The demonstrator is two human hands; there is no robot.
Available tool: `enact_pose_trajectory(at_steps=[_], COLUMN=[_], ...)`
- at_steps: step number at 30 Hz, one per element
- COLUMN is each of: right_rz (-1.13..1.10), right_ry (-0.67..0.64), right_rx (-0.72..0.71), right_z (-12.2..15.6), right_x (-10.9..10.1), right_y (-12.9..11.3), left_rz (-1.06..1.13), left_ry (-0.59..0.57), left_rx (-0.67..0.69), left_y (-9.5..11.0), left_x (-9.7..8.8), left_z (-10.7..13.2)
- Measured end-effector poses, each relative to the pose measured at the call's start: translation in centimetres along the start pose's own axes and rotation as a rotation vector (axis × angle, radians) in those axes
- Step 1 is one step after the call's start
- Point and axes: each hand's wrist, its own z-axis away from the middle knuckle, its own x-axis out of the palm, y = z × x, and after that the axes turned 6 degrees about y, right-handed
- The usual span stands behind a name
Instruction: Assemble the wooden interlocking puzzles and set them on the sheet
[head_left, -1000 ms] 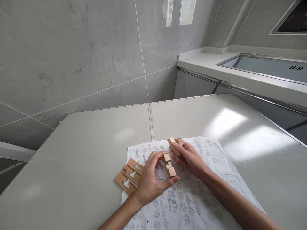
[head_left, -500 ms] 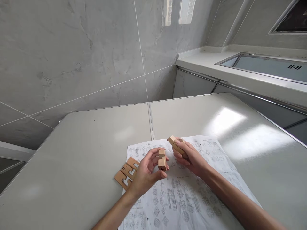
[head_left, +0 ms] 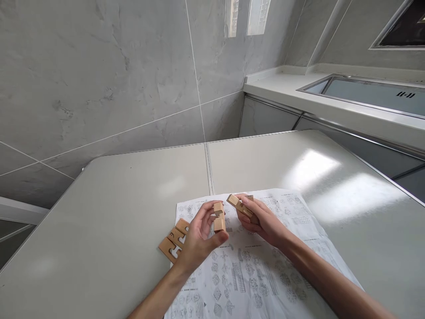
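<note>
My left hand (head_left: 201,232) grips a short notched wooden puzzle piece (head_left: 218,217) between thumb and fingers, its notch facing right and toward me. Close by on the right, my right hand (head_left: 257,215) is closed around wooden puzzle pieces (head_left: 239,206); at least one is a notched bar pointing up and left, and the fingers hide the rest. A small gap separates what the two hands hold. Beside my left wrist lie flat wooden plates (head_left: 171,248) with cut-out slots, one marked 3, partly covered by the hand.
A creased printed sheet (head_left: 229,274) with many small puzzle diagrams lies under both hands on the pale table (head_left: 116,221). A grey tiled wall (head_left: 133,79) rises behind. At the right is a counter (head_left: 275,84) with a sink (head_left: 365,91).
The piece in my left hand has shifted slightly left and turned, so its marked 2 no longer shows. My right hand has tilted its pieces, bringing a notched face into view.
</note>
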Motion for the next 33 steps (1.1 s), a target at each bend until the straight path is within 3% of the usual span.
enact_pose_trajectory(at_steps=[7, 10, 15, 22, 27, 33], right_rz=[0.048, 0.073, 0.095, 0.133, 0.063, -0.014], right_ry=[0.012, 0.008, -0.047, -0.218, -0.106, -0.098], right_rx=[-0.014, -0.020, 0.023, 0.083, 0.014, -0.012], right_z=[0.0, 0.0, 0.0, 0.4, 0.0, -0.3], right_x=[0.1, 0.1, 0.0, -0.1, -0.2, -0.9], right_y=[0.2, 0.3, 0.7, 1.1, 0.9, 0.7], left_rz=[0.293, 0.248, 0.079, 0.087, 0.230, 0.256], left_ry=[-0.025, -0.021, 0.097, 0.033, 0.032, -0.025], left_rx=[-0.185, -0.282, -0.224, -0.220, -0.285, -0.330], left_y=[0.9, 0.7, 0.1, -0.5, -0.5, -0.1], left_x=[0.1, 0.5, 1.1, 0.9, 1.0, 1.6], left_z=[0.1, 0.4, 0.8, 1.0, 0.7, 0.7])
